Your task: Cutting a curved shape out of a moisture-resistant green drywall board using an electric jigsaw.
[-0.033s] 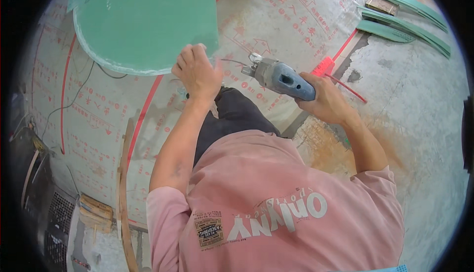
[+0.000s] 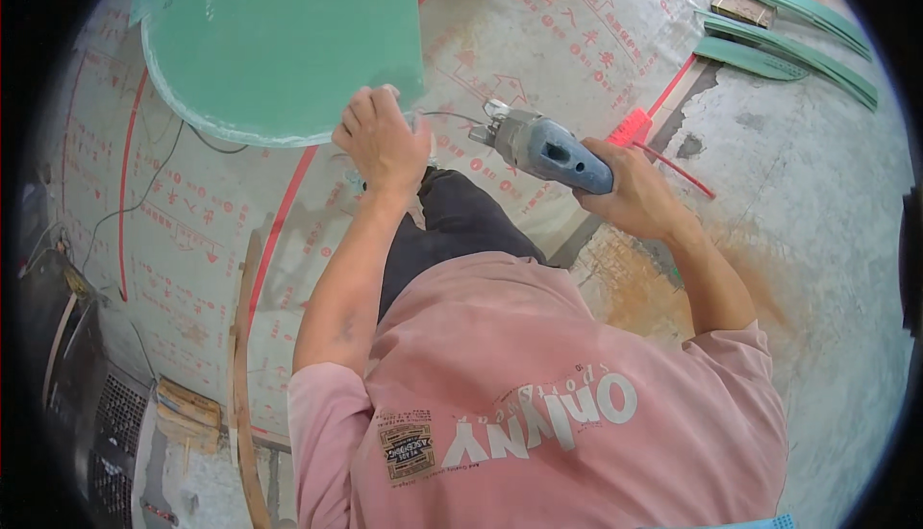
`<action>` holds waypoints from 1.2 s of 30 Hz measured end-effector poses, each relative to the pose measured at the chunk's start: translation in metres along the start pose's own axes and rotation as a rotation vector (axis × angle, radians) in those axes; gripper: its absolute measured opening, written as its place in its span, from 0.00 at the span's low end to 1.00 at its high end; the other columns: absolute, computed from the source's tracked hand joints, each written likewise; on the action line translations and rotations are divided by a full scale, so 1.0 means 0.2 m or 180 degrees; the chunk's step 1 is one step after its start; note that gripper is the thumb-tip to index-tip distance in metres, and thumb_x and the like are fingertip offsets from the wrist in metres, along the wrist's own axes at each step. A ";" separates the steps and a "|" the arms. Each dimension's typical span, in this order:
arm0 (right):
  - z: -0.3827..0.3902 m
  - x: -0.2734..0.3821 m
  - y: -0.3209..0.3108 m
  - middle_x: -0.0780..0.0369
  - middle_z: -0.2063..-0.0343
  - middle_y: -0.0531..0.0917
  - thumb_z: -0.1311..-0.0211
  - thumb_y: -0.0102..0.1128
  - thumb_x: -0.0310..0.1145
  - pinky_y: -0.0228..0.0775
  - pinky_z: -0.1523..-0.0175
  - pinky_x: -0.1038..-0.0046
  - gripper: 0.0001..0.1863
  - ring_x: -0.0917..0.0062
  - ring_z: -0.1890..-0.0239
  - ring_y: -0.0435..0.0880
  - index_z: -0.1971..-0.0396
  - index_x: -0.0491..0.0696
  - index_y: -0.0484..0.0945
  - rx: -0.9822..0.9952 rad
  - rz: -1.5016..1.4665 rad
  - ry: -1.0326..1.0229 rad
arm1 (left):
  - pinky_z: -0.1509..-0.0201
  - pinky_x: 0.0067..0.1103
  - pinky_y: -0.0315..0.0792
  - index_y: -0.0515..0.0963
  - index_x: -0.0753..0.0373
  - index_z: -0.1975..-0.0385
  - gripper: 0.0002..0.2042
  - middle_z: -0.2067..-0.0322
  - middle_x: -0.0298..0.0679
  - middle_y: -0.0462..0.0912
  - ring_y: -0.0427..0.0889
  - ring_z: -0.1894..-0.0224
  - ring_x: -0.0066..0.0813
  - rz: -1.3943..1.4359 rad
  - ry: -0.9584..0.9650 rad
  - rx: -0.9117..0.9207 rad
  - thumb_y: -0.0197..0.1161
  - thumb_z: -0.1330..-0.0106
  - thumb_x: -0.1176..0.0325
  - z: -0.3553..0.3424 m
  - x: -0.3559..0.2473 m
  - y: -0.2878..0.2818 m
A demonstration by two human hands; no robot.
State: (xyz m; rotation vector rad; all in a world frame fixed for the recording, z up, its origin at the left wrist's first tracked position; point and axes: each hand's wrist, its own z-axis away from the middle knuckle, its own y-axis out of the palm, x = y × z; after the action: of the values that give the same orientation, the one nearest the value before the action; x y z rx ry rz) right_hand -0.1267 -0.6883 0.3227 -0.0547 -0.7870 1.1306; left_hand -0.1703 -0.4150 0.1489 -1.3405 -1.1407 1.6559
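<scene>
My right hand (image 2: 630,188) is wrapped round the blue-grey handle of a power saw that looks like a jigsaw (image 2: 548,149). Its metal front end points left, toward the green board, with a gap between them. A large flat green board (image 2: 279,49) with a rounded, pale-edged near side lies at the upper left. At its near right corner my left hand (image 2: 385,145) grips the edge with bent fingers; the fingertips are partly hidden. A thin dark strand runs between the left hand and the saw's front.
Printed protective sheeting (image 2: 192,241) with red tape covers much of the floor. Green curved offcuts (image 2: 788,49) lie at the far right. A bright red object (image 2: 630,128) sits just beyond the saw. A long wooden strip (image 2: 245,366) and a dark cable (image 2: 144,202) are at the left.
Almost nothing differs. The green board and my left hand have shifted very slightly left; the right hand holds the saw in nearly the same place.
</scene>
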 end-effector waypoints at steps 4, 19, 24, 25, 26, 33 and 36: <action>0.01 -0.02 0.01 0.50 0.68 0.84 0.49 0.65 0.30 0.73 0.55 0.63 0.20 0.58 0.64 0.84 0.54 0.43 0.80 -0.0118 -0.0159 -0.0145 | 0.38 0.45 0.57 0.73 0.58 0.48 0.25 0.46 0.44 0.71 0.68 0.41 0.47 0.0135 0.0081 -0.0397 0.71 0.40 0.53 0.09 0.05 0.01; 0.06 0.00 0.16 0.53 0.65 0.84 0.47 0.66 0.27 0.74 0.52 0.67 0.20 0.65 0.63 0.83 0.52 0.41 0.79 -0.0339 -0.0848 -0.0132 | 0.54 0.26 0.70 0.73 0.60 0.58 0.12 0.62 0.33 0.79 0.76 0.62 0.23 0.4344 -0.3038 0.0359 0.64 0.24 0.58 0.14 0.24 -0.10; 0.10 0.10 0.13 0.54 0.68 0.83 0.47 0.66 0.27 0.73 0.55 0.68 0.18 0.66 0.66 0.81 0.54 0.42 0.79 -0.0330 -0.1004 -0.0241 | 0.54 0.27 0.77 0.75 0.64 0.52 0.11 0.56 0.39 0.82 0.82 0.58 0.29 0.4714 -0.2849 0.0363 0.62 0.23 0.63 0.10 0.32 -0.10; 0.10 0.12 0.12 0.54 0.69 0.82 0.47 0.66 0.26 0.73 0.56 0.68 0.18 0.66 0.67 0.80 0.55 0.42 0.79 -0.0309 -0.0834 -0.0285 | 0.54 0.27 0.77 0.75 0.64 0.52 0.11 0.56 0.39 0.82 0.82 0.58 0.29 0.4731 -0.2864 0.0334 0.62 0.23 0.63 0.10 0.33 -0.09; 0.10 0.14 0.10 0.54 0.70 0.82 0.48 0.66 0.26 0.72 0.58 0.67 0.17 0.66 0.68 0.80 0.56 0.42 0.79 -0.0284 -0.0659 -0.0331 | 0.53 0.28 0.77 0.75 0.65 0.50 0.12 0.55 0.40 0.82 0.82 0.58 0.29 0.4802 -0.2776 0.0400 0.62 0.23 0.63 0.10 0.35 -0.08; -0.09 0.28 -0.06 0.52 0.71 0.81 0.51 0.64 0.24 0.73 0.59 0.67 0.18 0.63 0.69 0.81 0.56 0.41 0.80 -0.0089 0.0122 -0.0741 | 0.47 0.28 0.77 0.75 0.69 0.51 0.15 0.56 0.43 0.84 0.83 0.56 0.30 0.4883 -0.2498 0.0649 0.64 0.25 0.62 0.12 0.39 -0.07; -0.14 0.37 -0.11 0.52 0.73 0.81 0.52 0.64 0.24 0.73 0.61 0.67 0.19 0.63 0.71 0.81 0.56 0.41 0.80 -0.0026 0.0549 -0.0810 | 0.49 0.26 0.78 0.76 0.72 0.50 0.15 0.58 0.42 0.84 0.84 0.57 0.30 0.4961 -0.2482 0.0573 0.64 0.25 0.64 0.12 0.37 -0.08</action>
State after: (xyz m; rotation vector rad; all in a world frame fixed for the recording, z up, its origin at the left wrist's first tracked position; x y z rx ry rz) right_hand -0.0791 -0.6272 0.3502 0.0155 -1.0284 1.3140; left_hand -0.2102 -0.3466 0.1398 -1.5490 0.0049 3.4640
